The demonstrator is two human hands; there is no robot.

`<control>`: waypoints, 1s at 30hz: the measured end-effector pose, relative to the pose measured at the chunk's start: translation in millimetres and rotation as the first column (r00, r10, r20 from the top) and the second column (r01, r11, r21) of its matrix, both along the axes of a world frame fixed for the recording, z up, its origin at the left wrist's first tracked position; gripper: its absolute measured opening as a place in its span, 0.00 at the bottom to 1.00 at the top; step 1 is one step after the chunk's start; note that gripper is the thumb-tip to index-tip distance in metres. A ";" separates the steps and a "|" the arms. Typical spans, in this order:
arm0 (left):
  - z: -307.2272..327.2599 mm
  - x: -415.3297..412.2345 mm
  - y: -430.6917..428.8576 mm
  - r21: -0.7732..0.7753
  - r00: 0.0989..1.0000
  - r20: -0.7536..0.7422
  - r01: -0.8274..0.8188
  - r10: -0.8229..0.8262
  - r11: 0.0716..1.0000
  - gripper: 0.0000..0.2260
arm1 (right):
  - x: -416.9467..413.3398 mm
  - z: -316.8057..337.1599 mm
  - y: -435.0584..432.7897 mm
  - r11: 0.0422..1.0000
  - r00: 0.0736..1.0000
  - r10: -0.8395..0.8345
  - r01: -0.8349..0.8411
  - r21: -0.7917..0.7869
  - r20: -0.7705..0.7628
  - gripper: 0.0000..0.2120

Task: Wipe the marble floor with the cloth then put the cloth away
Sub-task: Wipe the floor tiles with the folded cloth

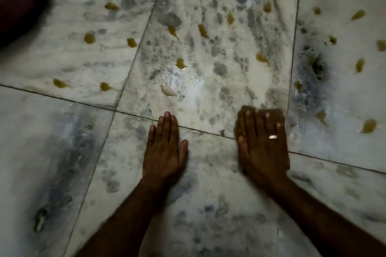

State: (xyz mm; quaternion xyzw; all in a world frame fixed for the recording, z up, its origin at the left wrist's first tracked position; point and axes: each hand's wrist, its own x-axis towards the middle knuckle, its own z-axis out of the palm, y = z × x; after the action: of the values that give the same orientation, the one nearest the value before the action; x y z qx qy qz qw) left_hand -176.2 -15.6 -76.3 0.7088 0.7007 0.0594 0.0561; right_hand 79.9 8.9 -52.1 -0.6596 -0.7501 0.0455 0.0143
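The marble floor (208, 94) is white with grey patches and dark tile seams. Several yellow-brown droplets (89, 38) dot its far part, and a wet sheen with a pale blob (168, 91) lies near the middle. My left hand (165, 152) rests flat on the floor, fingers straight and together. My right hand (262, 146), wearing a ring, presses flat on a brownish cloth (275, 113). Only the cloth's far edge shows beyond my fingertips. The right hand and cloth are motion-blurred.
A dark maroon object (23, 0) fills the top left corner. A black mark (317, 67) stains the tile at the right. More droplets spread across the right tile (368, 125).
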 end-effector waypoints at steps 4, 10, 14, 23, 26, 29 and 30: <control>-0.1 -14.5 6.0 0.016 0.995 -0.003 -0.104 0.104 0.994 0.30 | -56.9 -3.6 -22.4 0.938 0.938 0.344 -0.345 -0.030 -0.044 0.34; -8.3 -69.8 17.2 0.024 0.982 -0.043 -0.182 0.183 0.983 0.28 | -143.0 -10.6 46.1 0.763 0.761 0.646 -0.646 0.026 -0.063 0.31; -6.2 -80.2 33.1 0.043 0.991 -0.040 -0.129 0.131 0.991 0.28 | -167.1 -6.3 98.6 0.766 0.766 0.642 -0.642 -0.022 -0.032 0.31; -6.0 -80.6 33.9 0.017 0.994 0.008 -0.109 0.109 0.994 0.30 | -117.1 3.4 138.6 0.963 0.969 0.243 -0.246 -0.112 -0.048 0.32; -3.8 -77.6 33.0 0.008 0.992 0.030 -0.123 0.122 0.992 0.30 | -93.2 2.0 94.0 0.978 0.983 0.180 -0.181 -0.103 -0.023 0.32; -2.2 -78.3 35.2 0.015 0.991 0.049 -0.126 0.125 0.992 0.30 | -98.6 -2.1 54.2 0.966 0.969 0.247 -0.244 -0.084 0.027 0.33; -1.9 -77.2 35.7 0.021 0.991 0.053 -0.128 0.127 0.992 0.30 | -105.9 -3.0 44.8 0.951 0.953 0.301 -0.298 -0.077 0.034 0.33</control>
State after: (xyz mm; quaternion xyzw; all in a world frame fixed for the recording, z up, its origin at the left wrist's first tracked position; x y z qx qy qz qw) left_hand -253.4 20.1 -78.3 0.6614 0.7421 0.0897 0.0614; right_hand -25.9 53.7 -55.0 -0.5392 -0.8395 0.0588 -0.0334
